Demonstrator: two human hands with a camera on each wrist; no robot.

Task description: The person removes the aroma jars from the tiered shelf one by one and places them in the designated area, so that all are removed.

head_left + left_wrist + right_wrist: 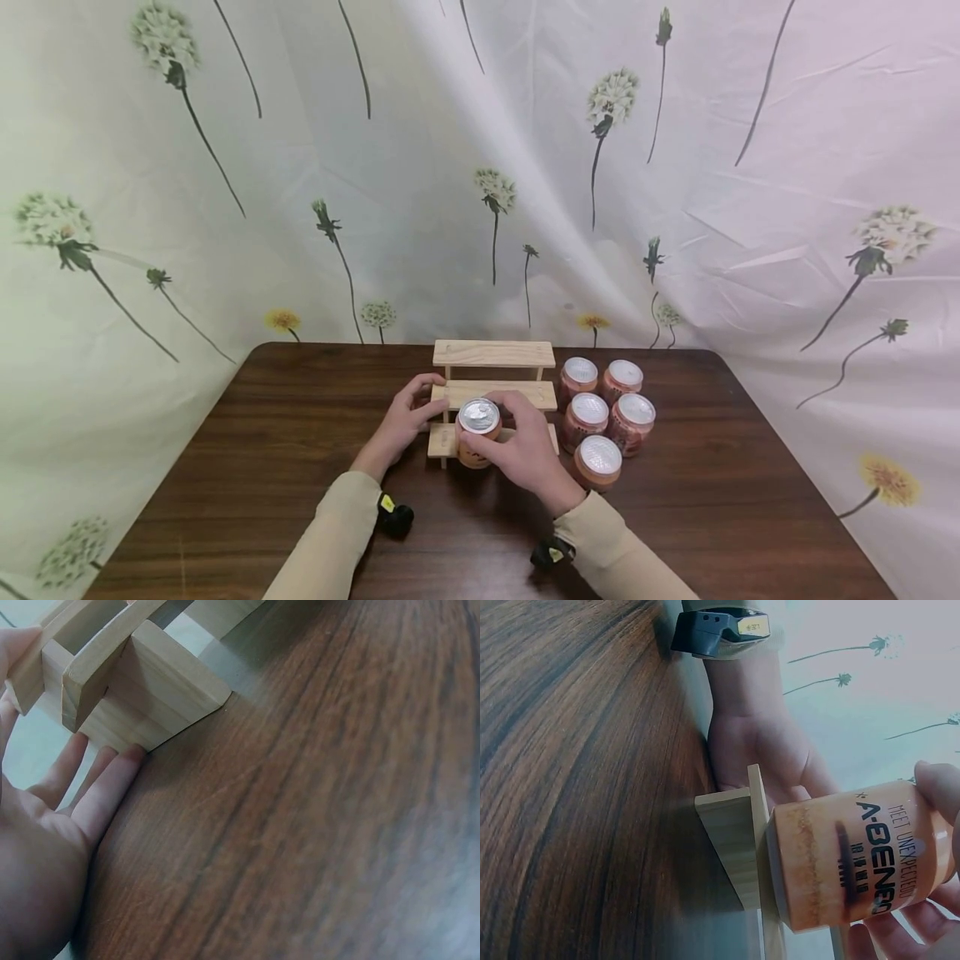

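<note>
My right hand (pixel 528 446) grips an orange can (pixel 855 859) with a silver lid and dark lettering, thumb on one side and fingers on the other. The can is at the lowest step of a three-step wooden rack (pixel 491 354), slightly tilted in the right wrist view. Its base is at the step board; whether it bears its full weight there I cannot tell. My left hand (pixel 405 417) holds the rack's left end, thumb and forefinger at the middle step. Its other fingers (pixel 109 791) lie against the rack's wooden leg (pixel 154 690) at the tabletop.
Several reddish-orange cans (pixel 588 421) with silver lids stand grouped just right of the rack. The dark wood-grain table (pixel 300 433) ends at a pale curtain (pixel 420 250) printed with dandelions, which hangs behind and along both sides.
</note>
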